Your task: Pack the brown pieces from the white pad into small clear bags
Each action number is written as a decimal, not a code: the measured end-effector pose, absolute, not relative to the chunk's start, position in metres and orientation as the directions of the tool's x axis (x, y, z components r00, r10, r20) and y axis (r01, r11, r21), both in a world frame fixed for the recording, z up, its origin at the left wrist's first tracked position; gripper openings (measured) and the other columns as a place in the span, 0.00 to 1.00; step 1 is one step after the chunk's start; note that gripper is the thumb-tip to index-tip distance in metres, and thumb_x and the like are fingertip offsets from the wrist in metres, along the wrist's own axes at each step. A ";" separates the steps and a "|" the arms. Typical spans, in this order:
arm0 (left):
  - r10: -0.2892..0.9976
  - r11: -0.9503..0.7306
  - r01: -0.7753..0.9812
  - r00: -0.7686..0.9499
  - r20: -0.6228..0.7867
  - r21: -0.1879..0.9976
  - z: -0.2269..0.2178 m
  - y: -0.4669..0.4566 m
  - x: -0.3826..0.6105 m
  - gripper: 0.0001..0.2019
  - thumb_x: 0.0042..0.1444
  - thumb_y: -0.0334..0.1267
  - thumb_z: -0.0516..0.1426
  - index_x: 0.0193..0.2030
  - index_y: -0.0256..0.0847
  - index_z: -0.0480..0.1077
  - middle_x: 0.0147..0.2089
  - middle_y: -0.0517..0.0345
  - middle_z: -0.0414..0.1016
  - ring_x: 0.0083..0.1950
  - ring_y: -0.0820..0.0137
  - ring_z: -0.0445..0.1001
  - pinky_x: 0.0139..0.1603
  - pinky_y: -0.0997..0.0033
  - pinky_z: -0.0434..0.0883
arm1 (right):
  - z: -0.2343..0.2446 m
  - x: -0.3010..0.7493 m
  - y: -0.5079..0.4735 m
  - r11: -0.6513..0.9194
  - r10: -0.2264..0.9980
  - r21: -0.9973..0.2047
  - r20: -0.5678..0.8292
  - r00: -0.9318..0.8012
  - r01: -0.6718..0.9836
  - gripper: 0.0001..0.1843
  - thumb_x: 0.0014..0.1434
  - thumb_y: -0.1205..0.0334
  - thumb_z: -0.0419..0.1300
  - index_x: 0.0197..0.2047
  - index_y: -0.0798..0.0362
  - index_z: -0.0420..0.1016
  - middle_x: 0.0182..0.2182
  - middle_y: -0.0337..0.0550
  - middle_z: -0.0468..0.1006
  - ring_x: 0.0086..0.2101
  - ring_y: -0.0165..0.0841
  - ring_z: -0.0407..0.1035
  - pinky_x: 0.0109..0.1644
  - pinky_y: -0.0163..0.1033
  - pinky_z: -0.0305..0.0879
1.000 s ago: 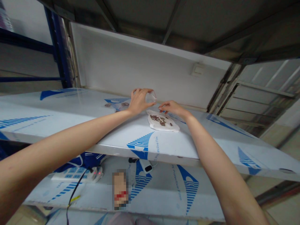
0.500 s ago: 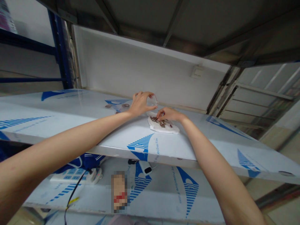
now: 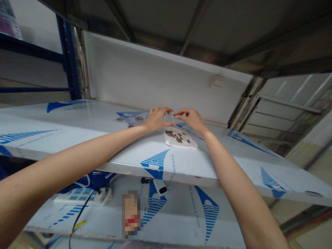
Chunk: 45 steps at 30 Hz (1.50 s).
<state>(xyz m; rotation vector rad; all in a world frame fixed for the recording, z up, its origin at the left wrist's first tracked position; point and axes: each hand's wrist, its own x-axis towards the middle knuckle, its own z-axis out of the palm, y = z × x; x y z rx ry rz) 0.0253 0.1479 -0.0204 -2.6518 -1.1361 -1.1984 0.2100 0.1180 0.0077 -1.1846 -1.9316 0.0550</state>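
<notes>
My left hand [image 3: 156, 118] is curled round a small clear cup [image 3: 169, 116], held tilted just above the white shelf top [image 3: 90, 131]. My right hand [image 3: 190, 118] is pinched at the cup's mouth, its fingertips closed on something too small to make out. Right below the two hands lies a white cloth [image 3: 181, 139] with several small brown pieces [image 3: 175, 136] scattered on it.
A few more brown pieces [image 3: 129, 118] lie on the shelf left of my left hand. The white back wall carries a switch [image 3: 217, 82]. On the lower shelf sit a power strip [image 3: 83, 196] with a black cable and a small white device [image 3: 161, 186]. Blue rack posts stand at left.
My right hand dipped to the brown pieces on the cloth, then rose to the cup's mouth with its fingers pinched. My left hand lowered the cup slightly.
</notes>
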 end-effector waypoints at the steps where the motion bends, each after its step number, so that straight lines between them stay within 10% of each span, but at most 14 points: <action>1: 0.604 -0.742 0.619 0.451 0.657 0.257 -0.021 0.148 0.026 0.26 0.52 0.50 0.61 0.57 0.43 0.66 0.57 0.52 0.71 0.59 0.57 0.65 0.60 0.56 0.57 | 0.009 0.207 0.116 0.548 0.739 -0.402 0.643 -0.200 0.733 0.08 0.52 0.61 0.63 0.35 0.51 0.82 0.35 0.43 0.82 0.36 0.33 0.72 0.45 0.38 0.63; 14: 0.611 -0.729 0.615 0.388 0.690 0.299 -0.020 0.149 0.025 0.25 0.51 0.48 0.62 0.56 0.42 0.67 0.54 0.52 0.74 0.57 0.58 0.67 0.58 0.57 0.58 | 0.013 0.207 0.112 0.401 0.731 -0.291 0.673 -0.112 0.869 0.12 0.59 0.59 0.58 0.41 0.53 0.80 0.41 0.47 0.81 0.40 0.35 0.71 0.46 0.38 0.61; 21: 0.655 -0.686 0.645 0.343 0.673 0.338 -0.015 0.146 0.022 0.26 0.53 0.45 0.62 0.57 0.42 0.65 0.58 0.53 0.72 0.60 0.59 0.65 0.60 0.57 0.57 | -0.008 0.207 0.115 0.402 0.899 -0.243 0.288 -0.330 0.883 0.10 0.55 0.62 0.61 0.40 0.53 0.80 0.42 0.46 0.81 0.41 0.36 0.73 0.46 0.38 0.63; 30: 0.659 -0.682 0.653 0.352 0.665 0.330 -0.016 0.148 0.022 0.26 0.52 0.46 0.62 0.58 0.43 0.65 0.57 0.53 0.72 0.60 0.58 0.65 0.59 0.57 0.58 | -0.015 0.201 0.118 0.377 0.913 -0.174 0.236 -0.333 0.910 0.09 0.52 0.66 0.60 0.34 0.50 0.82 0.37 0.44 0.82 0.37 0.37 0.75 0.42 0.37 0.64; 45: 0.620 -0.734 0.608 0.416 0.665 0.303 -0.019 0.145 0.028 0.27 0.52 0.47 0.61 0.58 0.42 0.66 0.58 0.51 0.71 0.60 0.58 0.65 0.60 0.56 0.59 | 0.013 0.201 0.111 0.519 0.739 -0.413 0.657 -0.149 0.749 0.11 0.53 0.58 0.62 0.36 0.54 0.80 0.35 0.45 0.80 0.35 0.34 0.67 0.42 0.38 0.60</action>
